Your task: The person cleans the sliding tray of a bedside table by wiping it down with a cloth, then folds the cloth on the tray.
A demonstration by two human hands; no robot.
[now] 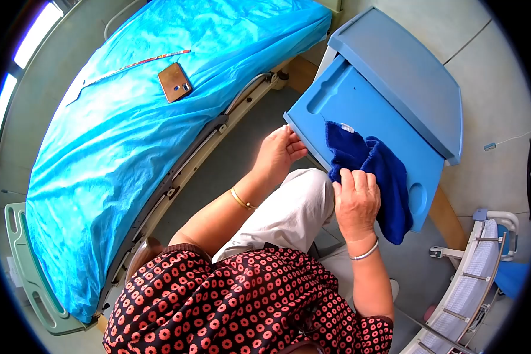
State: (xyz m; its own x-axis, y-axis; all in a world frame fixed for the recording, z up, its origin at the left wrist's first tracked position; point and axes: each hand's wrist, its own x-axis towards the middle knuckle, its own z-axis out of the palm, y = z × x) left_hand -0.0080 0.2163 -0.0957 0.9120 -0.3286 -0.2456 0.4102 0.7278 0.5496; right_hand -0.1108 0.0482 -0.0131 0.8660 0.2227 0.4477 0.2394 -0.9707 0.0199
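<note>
- Looking down from the head camera: the person stands beside a hospital bed [130, 147] covered in bright blue plastic sheeting, facing a blue bedside cabinet [407, 76].
- A flat blue pull-out tray [360, 106] juts from under the cabinet top, tilted toward the person.
- The left hand [277, 152] has its fingers curled over the near corner edge of that tray, gripping it; a gold bangle sits on that wrist.
- The right hand [356, 200] is closed down over a dark blue cloth [377, 177], fingers pressed into the bunched fabric, with a silver bracelet on the wrist.
- The cloth lies on the tray's surface, rumpled, and its lower end hangs off the near edge below the hand.
- A small white label shows at the cloth's top corner.
- How far along? By my reading, the wiping of the tray is mid-course: the cloth covers the middle of the tray, while the slot handle at the far end and the round recess near the right edge lie bare.
- No wet streaks or dirt can be made out, so which parts have been cleaned I cannot tell.
- On the bed lie a brown phone [174, 82] and, near it, a long thin striped stick [130, 64].
- At lower right, a white rail frame [478, 271] stands apart from the tray.
</note>
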